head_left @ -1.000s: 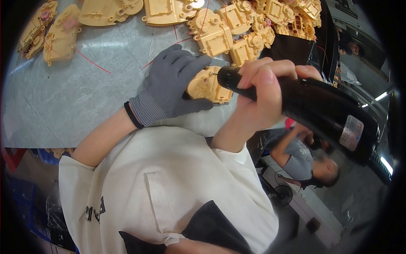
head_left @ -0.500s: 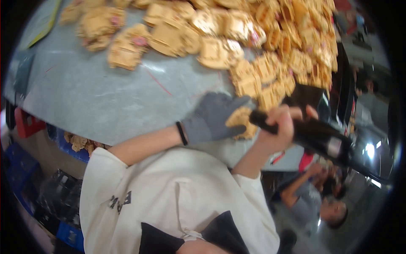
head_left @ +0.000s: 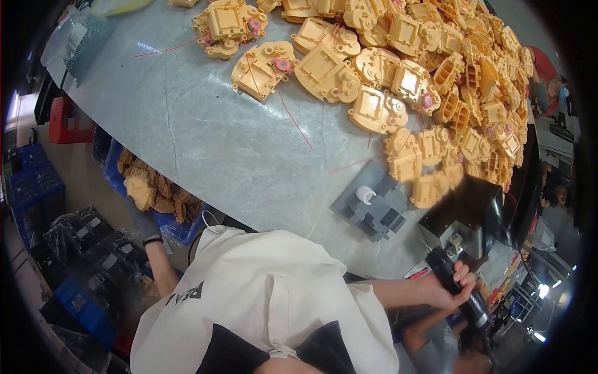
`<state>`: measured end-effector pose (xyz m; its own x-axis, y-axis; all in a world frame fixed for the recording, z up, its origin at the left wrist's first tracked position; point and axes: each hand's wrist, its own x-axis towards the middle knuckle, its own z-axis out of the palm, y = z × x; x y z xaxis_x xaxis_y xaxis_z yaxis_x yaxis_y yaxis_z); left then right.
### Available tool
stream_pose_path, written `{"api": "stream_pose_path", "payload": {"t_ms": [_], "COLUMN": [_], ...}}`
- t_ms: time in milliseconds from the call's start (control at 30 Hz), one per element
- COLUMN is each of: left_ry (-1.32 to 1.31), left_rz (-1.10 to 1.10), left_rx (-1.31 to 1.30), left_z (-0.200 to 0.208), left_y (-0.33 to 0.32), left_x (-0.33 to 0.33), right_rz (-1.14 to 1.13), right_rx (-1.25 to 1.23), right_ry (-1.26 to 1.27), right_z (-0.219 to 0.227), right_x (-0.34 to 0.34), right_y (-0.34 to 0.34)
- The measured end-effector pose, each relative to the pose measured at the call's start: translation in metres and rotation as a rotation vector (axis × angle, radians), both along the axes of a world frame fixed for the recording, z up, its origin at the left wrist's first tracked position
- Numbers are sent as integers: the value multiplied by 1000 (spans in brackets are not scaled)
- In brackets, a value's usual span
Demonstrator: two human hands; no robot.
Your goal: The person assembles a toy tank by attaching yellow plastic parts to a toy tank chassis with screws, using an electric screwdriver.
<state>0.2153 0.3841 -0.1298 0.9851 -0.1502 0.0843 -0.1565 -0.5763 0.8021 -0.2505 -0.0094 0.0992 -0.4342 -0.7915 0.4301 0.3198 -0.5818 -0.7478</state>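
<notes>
My right hand [head_left: 458, 288] is wrapped around a black electric screwdriver [head_left: 443, 268], whose tip end points at a small metal box [head_left: 458, 234] at the table's right edge. My left hand [head_left: 144, 225], in a grey glove, reaches down beside a blue crate [head_left: 177, 229] at lower left. A pale yellow plastic housing [head_left: 140, 191] lies right at that hand's fingers, over similar parts in the crate. The fingers are blurred, so whether they grip it is unclear. On the table, a grey fixture [head_left: 380, 209] with a white peg [head_left: 365, 194] holds no housing.
A large heap of yellow plastic housings [head_left: 430, 75] covers the far and right table. Thin red wires [head_left: 293, 118] trail over the grey tabletop [head_left: 187, 137]. Plastic bags [head_left: 81, 37] lie far left, a red bin [head_left: 68, 121] below. Another person [head_left: 436, 343] is at lower right.
My left hand has left the fixture for the blue crate, and the housing there is gone from the fixture. My right hand has lowered the screwdriver toward the metal box. The view has shifted.
</notes>
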Motion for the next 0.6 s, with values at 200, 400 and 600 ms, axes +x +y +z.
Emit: {"api": "stream_pose_path", "payload": {"t_ms": [200,400,600], "left_ry": [-535,-668,-553], "left_rz": [-320,-591,-683], "left_rx": [219,357,-29], "left_z": [123,108,135], "left_y": [-163,-358,-336], "left_x": [-21,-42,-65], "right_rz": [-92,-32,-260], "right_rx": [-98,-104,51], "right_ry": [240,194,70], "right_z": [1,4,-11], "right_x": [27,35,-6], "right_y": [17,26,47]}}
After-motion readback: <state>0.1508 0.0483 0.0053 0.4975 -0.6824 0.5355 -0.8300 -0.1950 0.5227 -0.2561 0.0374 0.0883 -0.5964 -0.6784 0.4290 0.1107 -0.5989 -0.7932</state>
